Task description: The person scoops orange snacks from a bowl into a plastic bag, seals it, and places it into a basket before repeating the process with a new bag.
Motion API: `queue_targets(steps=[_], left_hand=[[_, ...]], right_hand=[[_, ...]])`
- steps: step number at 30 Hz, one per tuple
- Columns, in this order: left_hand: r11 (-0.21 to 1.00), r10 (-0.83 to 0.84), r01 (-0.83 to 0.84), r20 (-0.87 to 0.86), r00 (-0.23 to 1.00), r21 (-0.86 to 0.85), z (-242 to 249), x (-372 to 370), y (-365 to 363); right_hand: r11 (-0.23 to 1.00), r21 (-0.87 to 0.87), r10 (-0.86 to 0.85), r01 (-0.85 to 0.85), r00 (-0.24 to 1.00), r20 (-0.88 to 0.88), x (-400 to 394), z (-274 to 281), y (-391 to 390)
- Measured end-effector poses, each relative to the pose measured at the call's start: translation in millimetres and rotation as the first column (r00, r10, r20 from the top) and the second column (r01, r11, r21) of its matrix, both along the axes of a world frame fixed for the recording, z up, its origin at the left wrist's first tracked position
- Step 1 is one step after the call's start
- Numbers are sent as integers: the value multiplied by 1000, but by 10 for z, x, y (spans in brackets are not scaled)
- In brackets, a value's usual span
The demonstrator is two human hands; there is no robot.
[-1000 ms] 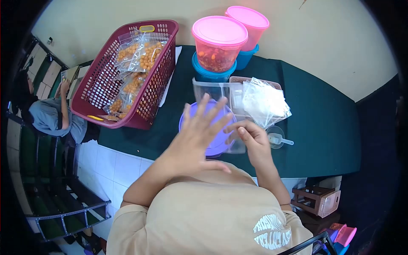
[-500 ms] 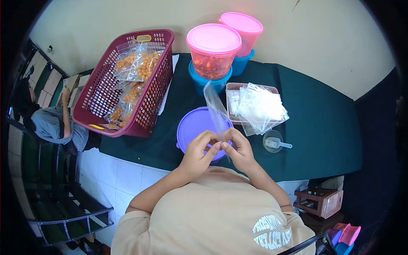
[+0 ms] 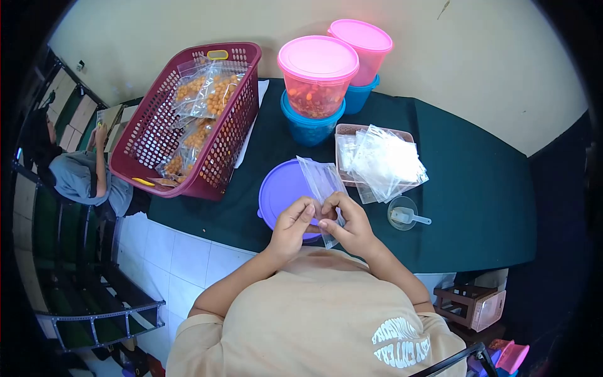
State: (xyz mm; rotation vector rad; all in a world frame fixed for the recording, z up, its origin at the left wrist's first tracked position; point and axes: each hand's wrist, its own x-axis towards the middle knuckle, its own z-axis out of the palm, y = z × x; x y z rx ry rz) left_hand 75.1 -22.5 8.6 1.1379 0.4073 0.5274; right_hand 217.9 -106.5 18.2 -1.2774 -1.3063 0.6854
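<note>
A clear plastic bag (image 3: pixel 321 178) is held over the round purple lid (image 3: pixel 279 191) at the table's front edge. My left hand (image 3: pixel 293 227) pinches the bag's left side, thumb against curled fingers. My right hand (image 3: pixel 349 225) grips its right side, with the fingers bent over the film. The bag looks flat, with nothing visible in it. To the right, a pink tray (image 3: pixel 342 129) bears a pile of clear bags (image 3: pixel 388 160). Beside it, a small scoop (image 3: pixel 409 216) rests in a clear round bowl (image 3: pixel 397 205).
A maroon basket (image 3: pixel 139 171) at left holds bags of orange round snacks (image 3: pixel 221 94). Pink-lidded tubs (image 3: pixel 318 58) stand on blue tubs (image 3: pixel 309 128) by the wall. Another person (image 3: pixel 85 176) sits at far left. A brown stool (image 3: pixel 468 305) stands below the table's right side.
The bag has turned from nearly edge-on to face me more broadly, and its top has dropped. My hands have moved slightly apart while still holding it.
</note>
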Motion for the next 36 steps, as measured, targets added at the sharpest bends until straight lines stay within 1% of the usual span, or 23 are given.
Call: queue_targets(steps=[3,4,5,6,8,9,10,11,13,14,15,16,18,20,22,24,26,29,31,32,34,35,36], left_hand=[[999,37,-37,25,999,-21,-15,3,9],[952,87,-70,-44,995,298,-13,-9,41],[806,155,-70,-95,983,587,-6,-18,65],[805,158,-72,-95,983,589,32,-19,65],[666,260,-146,-44,965,731,148,-20,50],[665,260,-147,-43,965,732,175,-21,67],[488,252,-138,12,968,862,198,-27,97],[285,235,-133,66,970,949,222,-30,114],[250,239,-73,11,971,965,271,6,87],[226,239,-5,-51,970,974,298,18,46],[273,352,36,-134,926,961,343,7,-10],[272,361,33,-134,923,962,382,13,-38],[446,453,89,-311,835,890,429,8,-66],[484,484,64,-328,811,873,390,-21,-50],[520,503,41,-346,792,853,389,-73,-24],[493,577,46,-365,731,869,413,-148,51],[472,570,40,-339,748,881,384,-206,73],[461,596,21,-326,734,887,370,-250,79],[337,544,120,-297,784,934,360,-296,130],[333,541,119,-293,789,935,368,-294,147],[175,513,110,-186,838,978,380,-304,165],[173,512,109,-184,839,979,394,-300,189],[81,437,54,-84,896,995,419,-286,238]], right_hand=[[1000,-2,26,-26,999,-38,4,4,-11],[999,-10,40,-41,998,-52,7,5,-12],[999,-7,44,-44,998,-51,0,32,-16],[999,-39,31,-31,999,-10,-14,88,-26],[998,-67,19,-17,999,33,1,165,-48],[991,-131,8,8,992,124,30,190,-69],[980,-193,4,38,977,213,45,216,-82],[981,-191,6,36,977,214,41,252,-91],[953,-294,88,75,859,504,29,308,-77],[955,-288,90,69,859,504,18,295,-68],[976,-193,30,98,822,569,-2,265,-60],[989,-95,-32,117,779,626,-19,234,-47],[991,-66,-42,112,756,653,-34,176,-8],[994,-36,-55,107,734,677,-33,93,38],[940,-32,-242,339,733,636,-4,4,62],[916,-37,-298,399,739,604,76,38,101],[839,-189,-401,511,814,420,96,137,102],[888,-179,-365,424,885,288,76,169,99],[917,-179,-317,357,923,218,93,184,126],[937,-154,-269,313,930,250,107,171,139],[955,-132,-222,267,933,283,88,185,155],[955,-155,-201,253,936,288,45,211,171],[955,-178,-180,238,939,293,2,238,190]])
